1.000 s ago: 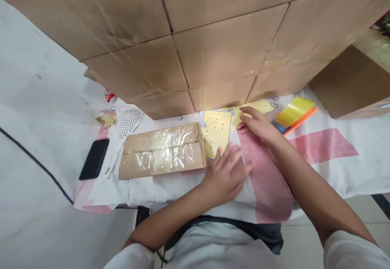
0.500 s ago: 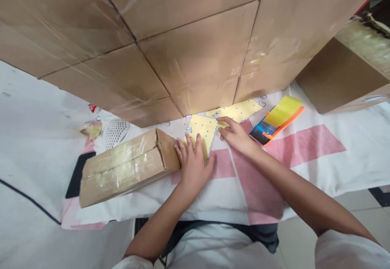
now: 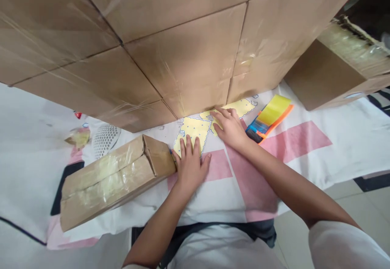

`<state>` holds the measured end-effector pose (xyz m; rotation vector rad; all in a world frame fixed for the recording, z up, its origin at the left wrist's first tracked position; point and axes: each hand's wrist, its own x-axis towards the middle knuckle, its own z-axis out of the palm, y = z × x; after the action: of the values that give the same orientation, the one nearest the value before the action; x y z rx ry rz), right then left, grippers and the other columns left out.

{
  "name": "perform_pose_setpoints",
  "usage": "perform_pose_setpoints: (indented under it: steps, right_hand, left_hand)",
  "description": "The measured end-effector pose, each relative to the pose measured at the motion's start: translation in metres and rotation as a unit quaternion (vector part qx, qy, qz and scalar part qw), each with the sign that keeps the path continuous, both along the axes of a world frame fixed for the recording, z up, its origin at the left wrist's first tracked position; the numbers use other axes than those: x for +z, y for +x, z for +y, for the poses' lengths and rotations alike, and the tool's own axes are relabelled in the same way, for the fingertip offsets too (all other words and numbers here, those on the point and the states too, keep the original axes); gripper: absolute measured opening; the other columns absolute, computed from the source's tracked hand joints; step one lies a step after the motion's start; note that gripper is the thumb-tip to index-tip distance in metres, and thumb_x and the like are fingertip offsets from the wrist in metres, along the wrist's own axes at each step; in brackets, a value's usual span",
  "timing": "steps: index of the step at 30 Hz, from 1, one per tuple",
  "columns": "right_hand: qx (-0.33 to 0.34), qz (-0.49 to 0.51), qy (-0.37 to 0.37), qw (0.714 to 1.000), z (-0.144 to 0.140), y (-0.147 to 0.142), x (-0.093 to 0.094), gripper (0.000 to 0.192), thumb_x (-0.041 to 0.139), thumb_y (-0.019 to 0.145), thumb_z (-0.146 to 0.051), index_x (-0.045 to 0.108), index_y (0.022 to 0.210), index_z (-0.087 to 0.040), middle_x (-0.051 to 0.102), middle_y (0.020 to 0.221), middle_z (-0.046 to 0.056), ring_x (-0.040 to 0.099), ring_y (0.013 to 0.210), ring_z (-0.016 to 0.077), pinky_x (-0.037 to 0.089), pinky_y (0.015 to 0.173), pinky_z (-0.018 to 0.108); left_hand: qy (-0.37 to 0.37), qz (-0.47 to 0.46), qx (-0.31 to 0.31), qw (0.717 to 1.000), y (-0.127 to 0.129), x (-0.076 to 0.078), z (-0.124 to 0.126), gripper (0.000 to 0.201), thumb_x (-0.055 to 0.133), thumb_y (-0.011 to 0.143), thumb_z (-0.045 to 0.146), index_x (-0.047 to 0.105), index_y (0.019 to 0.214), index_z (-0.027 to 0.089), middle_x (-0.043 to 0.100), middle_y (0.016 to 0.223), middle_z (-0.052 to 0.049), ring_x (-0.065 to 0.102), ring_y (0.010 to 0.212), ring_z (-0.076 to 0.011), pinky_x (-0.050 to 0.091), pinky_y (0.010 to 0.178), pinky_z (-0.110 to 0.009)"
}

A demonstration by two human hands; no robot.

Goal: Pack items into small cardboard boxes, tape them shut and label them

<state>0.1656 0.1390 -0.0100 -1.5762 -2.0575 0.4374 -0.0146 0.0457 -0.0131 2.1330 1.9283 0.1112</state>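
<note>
My left hand (image 3: 191,164) lies flat with fingers spread on a printed cloth (image 3: 213,196), over a yellow dotted patch (image 3: 196,128). Its outer edge is close to the end of a taped, oblong cardboard box (image 3: 115,177). On the same cloth, my right hand (image 3: 230,129) rests with its fingers apart over a second yellow patch, holding nothing visible. Its fingertips are near the foot of a large block of taped cardboard boxes (image 3: 183,54). Just right of that hand lies a yellow, blue and orange object (image 3: 269,117) that looks like a tape dispenser.
Another cardboard box (image 3: 326,74) stands at the right. A white perforated piece (image 3: 106,139), a crumpled yellowish scrap (image 3: 78,138) and a black flat object (image 3: 65,186) lie on the left. The cloth's front edge hangs near my body.
My right hand has shifted from a pointing pose to more spread fingers, closer to the block of boxes. My left hand stays on the cloth. The view has moved slightly.
</note>
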Motion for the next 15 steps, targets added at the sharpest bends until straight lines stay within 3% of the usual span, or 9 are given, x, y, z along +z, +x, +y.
perform_pose_setpoints:
  steps: [3, 6, 11, 15]
  right_hand:
    - [-0.013, -0.081, -0.012, 0.997, 0.008, -0.003, -0.002, 0.042, 0.054, 0.098, -0.027, 0.066, 0.138, -0.024, 0.048, 0.157, 0.013, 0.038, 0.133, 0.0417, 0.040, 0.104, 0.059]
    - [-0.035, -0.087, -0.018, 0.995, 0.012, -0.006, -0.005, 0.033, 0.051, 0.100, -0.029, 0.075, 0.122, -0.025, 0.056, 0.144, 0.015, 0.041, 0.126, 0.0386, 0.041, 0.100, 0.054]
    - [-0.062, -0.072, -0.009, 0.995, 0.016, -0.001, -0.005, 0.032, 0.045, 0.102, -0.026, 0.075, 0.107, -0.020, 0.067, 0.121, 0.016, 0.050, 0.113, 0.0330, 0.042, 0.095, 0.046]
    - [-0.053, -0.084, -0.023, 0.995, 0.016, 0.002, -0.001, 0.032, 0.045, 0.100, -0.020, 0.071, 0.117, -0.016, 0.070, 0.116, 0.016, 0.058, 0.109, 0.0314, 0.043, 0.096, 0.043]
  left_hand:
    - [0.009, -0.007, -0.004, 1.000, 0.000, -0.001, -0.002, 0.069, 0.045, 0.101, 0.048, 0.035, 0.161, 0.016, 0.021, 0.171, -0.022, 0.016, 0.159, -0.0465, 0.015, 0.116, -0.083]
    - [0.017, -0.008, -0.007, 1.000, 0.000, -0.001, -0.004, 0.067, 0.045, 0.102, 0.047, 0.037, 0.160, 0.017, 0.024, 0.170, -0.022, 0.018, 0.158, -0.0477, 0.015, 0.115, -0.084]
    - [0.024, -0.005, -0.014, 1.000, 0.000, -0.001, -0.007, 0.066, 0.046, 0.101, 0.046, 0.038, 0.160, 0.018, 0.026, 0.170, -0.020, 0.019, 0.158, -0.0475, 0.016, 0.115, -0.084]
    - [0.015, -0.004, -0.018, 1.000, -0.001, 0.000, -0.007, 0.066, 0.048, 0.100, 0.045, 0.038, 0.160, 0.019, 0.025, 0.170, -0.020, 0.020, 0.157, -0.0475, 0.015, 0.115, -0.085]
